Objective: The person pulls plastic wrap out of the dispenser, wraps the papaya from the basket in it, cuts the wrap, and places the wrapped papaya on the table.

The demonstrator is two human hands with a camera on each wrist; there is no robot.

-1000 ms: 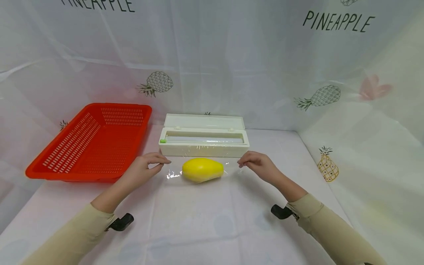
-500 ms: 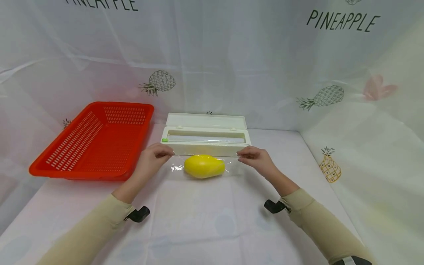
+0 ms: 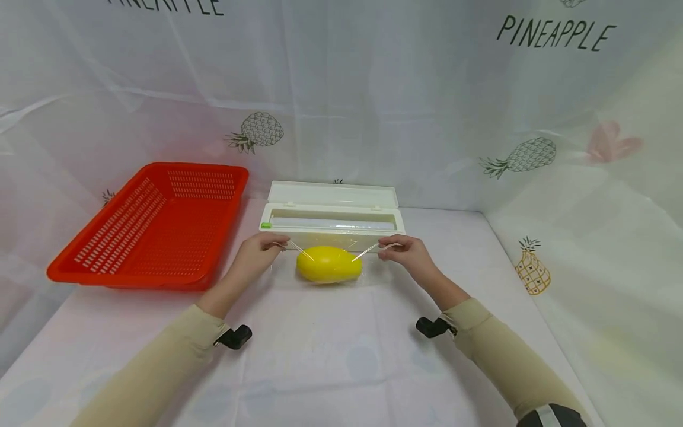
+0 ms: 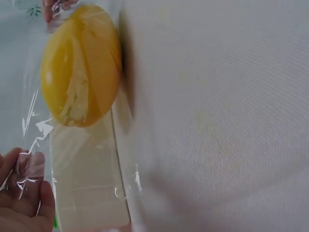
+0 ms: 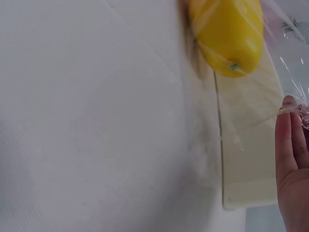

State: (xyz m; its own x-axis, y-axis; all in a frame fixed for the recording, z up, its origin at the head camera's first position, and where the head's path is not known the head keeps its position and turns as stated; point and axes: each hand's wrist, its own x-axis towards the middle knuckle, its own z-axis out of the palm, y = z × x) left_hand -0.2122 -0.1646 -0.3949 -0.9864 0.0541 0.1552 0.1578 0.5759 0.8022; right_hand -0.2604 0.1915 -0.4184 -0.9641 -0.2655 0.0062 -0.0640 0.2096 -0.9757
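A yellow papaya-like fruit (image 3: 328, 265) lies lengthwise across the table in the head view, with clear cling film (image 4: 82, 92) over it. My left hand (image 3: 258, 252) pinches one corner of the film beyond the fruit's left end. On the opposite side my right hand (image 3: 408, 255) pinches the other corner. Bright taut creases run from both hands to the fruit's top. In the right wrist view the fruit (image 5: 229, 38) shows a small green spot at its end. Just behind it stands a white cling film dispenser (image 3: 333, 240), its lid raised and a roll inside.
A red slotted plastic basket (image 3: 176, 237) stands at the left, tilted in view. A green slider (image 3: 265, 225) sits at the dispenser's left end. Pineapple-printed white cloth (image 3: 373, 89) hangs behind and at the right. Pale cloth (image 3: 320, 356) covers the table.
Both hands have moved inward and slightly away from me, pinching the film corners, and the film now pulls in taut lines over the fruit. The fruit has shifted a little toward the dispenser.
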